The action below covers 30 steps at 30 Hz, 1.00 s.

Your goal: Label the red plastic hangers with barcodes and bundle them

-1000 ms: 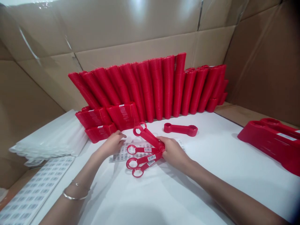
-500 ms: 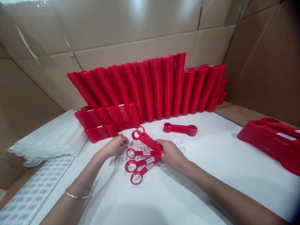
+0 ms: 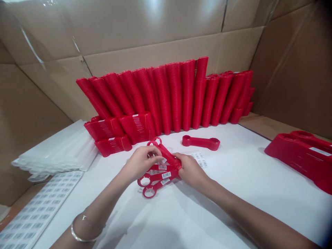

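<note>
My right hand (image 3: 190, 169) is closed on one end of a fanned bunch of red plastic wrenches (image 3: 158, 174), each with a ring end and a small barcode label. My left hand (image 3: 141, 162) has its fingers curled over the upper wrenches of the fan, pinching at one near its label. Under the fan lies a sheet of barcode stickers (image 3: 199, 159) on the white table (image 3: 233, 186). A single red wrench (image 3: 201, 142) lies flat behind my hands.
Tall leaning stacks of red wrenches (image 3: 176, 97) line the cardboard wall (image 3: 155, 31), with bundled stacks (image 3: 119, 129) at front left. Clear plastic bags (image 3: 57, 152) and a second sticker sheet (image 3: 36, 211) lie at left. More stacked red wrenches (image 3: 303, 155) lie at right.
My left hand has moved right from the sticker sheet onto the fanned wrenches. My right hand has kept its hold on the bunch.
</note>
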Tool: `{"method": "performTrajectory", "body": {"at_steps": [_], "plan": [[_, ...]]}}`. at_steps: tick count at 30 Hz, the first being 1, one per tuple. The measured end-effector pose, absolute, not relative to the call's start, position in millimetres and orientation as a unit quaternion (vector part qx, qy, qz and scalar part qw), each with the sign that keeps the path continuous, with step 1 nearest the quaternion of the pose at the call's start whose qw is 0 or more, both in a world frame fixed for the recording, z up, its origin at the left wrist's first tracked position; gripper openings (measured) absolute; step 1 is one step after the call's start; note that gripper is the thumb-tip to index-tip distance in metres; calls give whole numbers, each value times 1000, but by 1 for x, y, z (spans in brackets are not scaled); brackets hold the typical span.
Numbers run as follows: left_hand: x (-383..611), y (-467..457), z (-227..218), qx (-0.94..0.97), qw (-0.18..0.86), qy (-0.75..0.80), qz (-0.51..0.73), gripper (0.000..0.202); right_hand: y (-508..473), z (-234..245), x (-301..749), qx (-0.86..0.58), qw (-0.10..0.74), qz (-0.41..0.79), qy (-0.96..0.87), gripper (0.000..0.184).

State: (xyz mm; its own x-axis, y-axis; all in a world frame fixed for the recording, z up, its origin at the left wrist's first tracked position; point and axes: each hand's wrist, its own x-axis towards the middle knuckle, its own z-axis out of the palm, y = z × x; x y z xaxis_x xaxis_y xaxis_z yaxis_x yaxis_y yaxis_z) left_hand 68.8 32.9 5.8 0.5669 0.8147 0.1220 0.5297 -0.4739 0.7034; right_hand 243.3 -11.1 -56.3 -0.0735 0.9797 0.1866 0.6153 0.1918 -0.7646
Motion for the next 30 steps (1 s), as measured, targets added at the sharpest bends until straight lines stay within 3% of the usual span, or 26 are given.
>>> {"method": "performTrajectory", "body": {"at_steps": [15,25,30], "plan": [[78,35,-15,817,271,423,282,15,-17,-49,240,-579,360,256,-685,47],[81,26,-16,884,10,415,214,8,-18,-50,238,-577,356,244,-693,42],[81,24,-14,879,17,428,211,8,-19,-48,238,-580,356,246,-690,42]]}}
